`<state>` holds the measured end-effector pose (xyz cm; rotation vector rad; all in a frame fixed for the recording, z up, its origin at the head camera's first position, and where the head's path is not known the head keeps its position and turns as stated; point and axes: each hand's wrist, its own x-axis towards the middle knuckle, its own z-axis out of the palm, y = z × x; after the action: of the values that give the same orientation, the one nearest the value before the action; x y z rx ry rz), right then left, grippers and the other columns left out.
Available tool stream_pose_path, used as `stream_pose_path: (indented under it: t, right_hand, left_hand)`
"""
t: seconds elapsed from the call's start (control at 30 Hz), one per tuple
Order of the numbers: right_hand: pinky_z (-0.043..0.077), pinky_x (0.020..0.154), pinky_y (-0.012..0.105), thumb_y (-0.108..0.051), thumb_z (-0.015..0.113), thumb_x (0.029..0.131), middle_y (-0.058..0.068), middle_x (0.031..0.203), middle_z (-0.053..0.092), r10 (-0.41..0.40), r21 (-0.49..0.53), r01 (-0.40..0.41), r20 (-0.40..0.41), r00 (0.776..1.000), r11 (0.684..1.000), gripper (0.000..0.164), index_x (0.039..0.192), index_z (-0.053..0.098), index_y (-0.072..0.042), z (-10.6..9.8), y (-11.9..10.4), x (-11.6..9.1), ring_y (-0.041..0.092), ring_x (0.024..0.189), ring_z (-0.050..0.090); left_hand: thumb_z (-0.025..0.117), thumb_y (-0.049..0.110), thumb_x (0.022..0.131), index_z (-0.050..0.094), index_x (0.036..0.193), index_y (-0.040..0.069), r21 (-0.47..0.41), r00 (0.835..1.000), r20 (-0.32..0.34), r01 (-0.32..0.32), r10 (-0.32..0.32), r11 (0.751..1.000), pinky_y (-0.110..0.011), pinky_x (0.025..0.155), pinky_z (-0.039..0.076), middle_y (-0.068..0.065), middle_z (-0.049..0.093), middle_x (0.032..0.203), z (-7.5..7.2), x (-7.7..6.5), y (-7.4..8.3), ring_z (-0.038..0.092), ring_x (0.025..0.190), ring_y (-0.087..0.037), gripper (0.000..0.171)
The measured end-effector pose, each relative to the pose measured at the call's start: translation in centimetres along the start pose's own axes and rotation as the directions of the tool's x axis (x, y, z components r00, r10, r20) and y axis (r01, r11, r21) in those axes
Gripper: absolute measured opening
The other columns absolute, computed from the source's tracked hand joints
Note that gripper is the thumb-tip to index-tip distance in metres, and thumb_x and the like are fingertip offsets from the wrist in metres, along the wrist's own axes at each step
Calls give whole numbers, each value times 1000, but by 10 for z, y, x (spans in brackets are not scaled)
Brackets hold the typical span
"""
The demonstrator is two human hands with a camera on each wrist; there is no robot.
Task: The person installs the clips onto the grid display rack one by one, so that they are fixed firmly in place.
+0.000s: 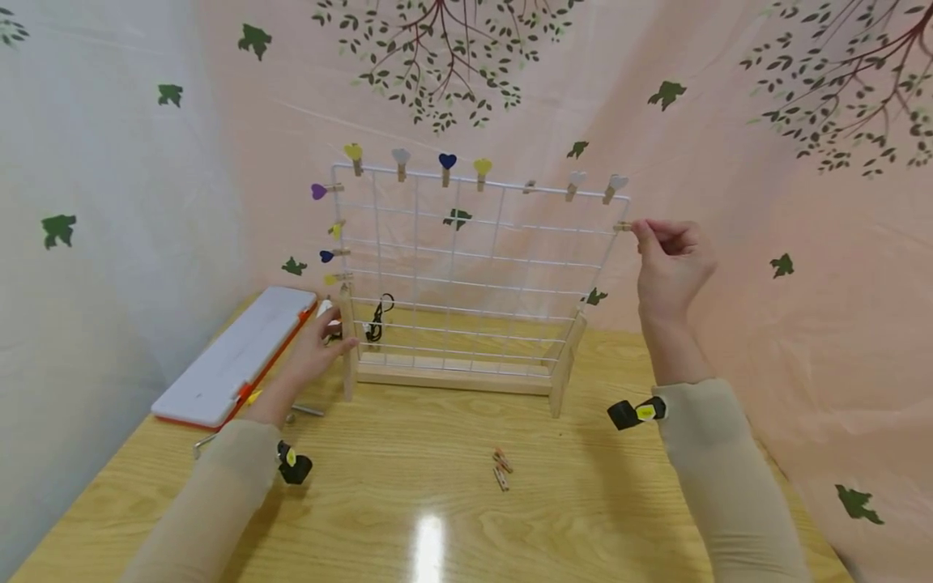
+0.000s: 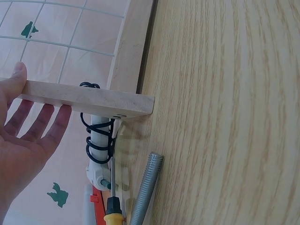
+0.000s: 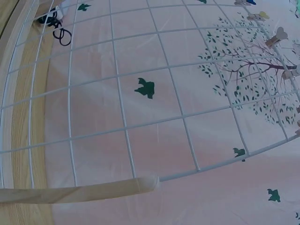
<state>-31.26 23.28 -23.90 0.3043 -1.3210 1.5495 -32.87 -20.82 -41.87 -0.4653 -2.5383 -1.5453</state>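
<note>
A white wire grid (image 1: 474, 259) stands upright in a wooden stand (image 1: 452, 379). Several clothespins with heart tops, such as a dark blue one (image 1: 448, 162) and a purple one (image 1: 318, 191), are clipped along its top and left edges. At the upper right edge, my right hand (image 1: 678, 263) pinches a small wooden clothespin (image 1: 623, 227) against the wire; its heart, if any, is hidden by the fingers. My left hand (image 1: 317, 352) holds the stand's left upright (image 2: 89, 98), thumb on one side and fingers on the other. The right wrist view barely catches the right hand.
A few small clothespins (image 1: 501, 470) lie on the wooden table (image 1: 364, 502) in front of the stand. On the left are a white case with orange trim (image 1: 240, 356), a yellow-handled screwdriver (image 2: 113, 213), a threaded metal rod (image 2: 147, 187) and a black cable (image 2: 99, 125) around a white object.
</note>
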Motion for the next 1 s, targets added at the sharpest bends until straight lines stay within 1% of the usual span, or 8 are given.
stream_pose_path:
  t: [0.13,0.23,0.27,0.43,0.63,0.77,0.9,1.0]
  right_hand:
    - [43,50,17,-6,77,65,5,63,63,-52,41,54,-65,997,998,20,72,64,7,0,4,-1,11,48,51]
    - [41,49,17,-5,77,64,5,62,62,-55,65,62,-103,993,996,20,71,63,7,-2,3,-2,11,48,51]
    - [41,48,17,-4,78,64,6,61,62,-50,69,58,-109,993,996,20,71,63,7,-2,4,-2,11,48,51]
    - [39,49,18,-8,78,64,3,61,60,-24,35,27,-102,994,999,21,72,64,5,4,9,-3,10,50,51]
    - [41,52,19,-9,77,66,4,64,60,6,30,-5,-48,999,1000,20,72,63,4,12,1,-11,10,52,51]
    - [43,55,19,-13,75,69,2,70,61,2,-49,-2,4,1000,999,22,76,63,3,11,-5,-13,10,59,54]
    - [41,63,20,-23,75,71,-5,84,60,0,-218,11,47,999,976,26,86,65,-4,8,-15,-16,11,79,52]
    - [39,67,21,-19,75,72,-2,93,59,-86,-298,114,104,991,948,27,92,65,-3,4,-20,-22,15,86,49]
  left_hand:
    - [60,32,84,25,140,8,-5,1000,-1,9,-9,1000,-50,86,44,-20,41,129,0,0,3,44,116,-37,71]
    - [59,31,84,23,141,9,-4,1000,2,17,-17,1000,-50,87,43,-20,42,129,0,0,5,43,116,-37,71]
    - [59,28,85,23,141,7,-7,1000,6,18,-18,1000,-51,87,42,-22,42,129,0,-2,10,43,116,-38,70]
    - [58,31,85,23,141,6,-4,1000,8,14,-14,1000,-50,87,43,-23,43,128,-1,-1,10,44,115,-38,71]
    - [59,30,84,25,140,8,0,1000,-1,3,-3,1000,-49,84,45,-20,43,127,-1,0,2,45,114,-36,70]
    - [59,27,85,26,140,9,-4,1000,-3,-6,6,1000,-48,84,46,-19,42,127,-1,0,1,45,113,-36,68]
    - [59,27,85,26,140,9,-6,1000,-6,-13,13,1000,-49,84,45,-18,41,128,0,0,-1,45,113,-36,67]
    - [59,28,85,26,140,8,1,1000,-10,-23,23,1000,-48,83,46,-18,41,128,1,0,-1,46,113,-36,67]
